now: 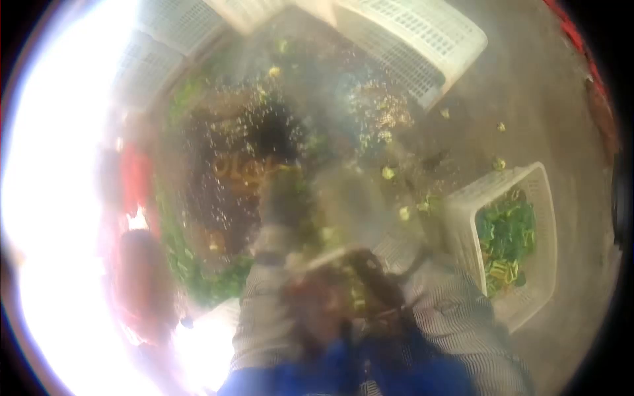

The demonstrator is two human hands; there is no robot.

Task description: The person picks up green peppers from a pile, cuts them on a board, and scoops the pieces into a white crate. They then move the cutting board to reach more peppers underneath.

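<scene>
Blurred and close to my body, my left hand (314, 297) is above my lap, between my knees. Beside it, my right hand (386, 287) shows as a darker smeared shape. A pale green, stalk-like vegetable piece (358, 290) appears between the two hands; I cannot tell which hand holds it. The fingers of both hands are lost in the blur. Below the hands is blue cloth (290, 379), with striped trousers (449, 313) on either side.
A white crate (549, 231) of cut green vegetables (507, 228) stands at the right. More pale perforated crates (422, 39) line the back. Leaf piles (214, 277) and scraps (387, 173) lie on the wet floor. Something red (135, 175) stands left, beside strong glare.
</scene>
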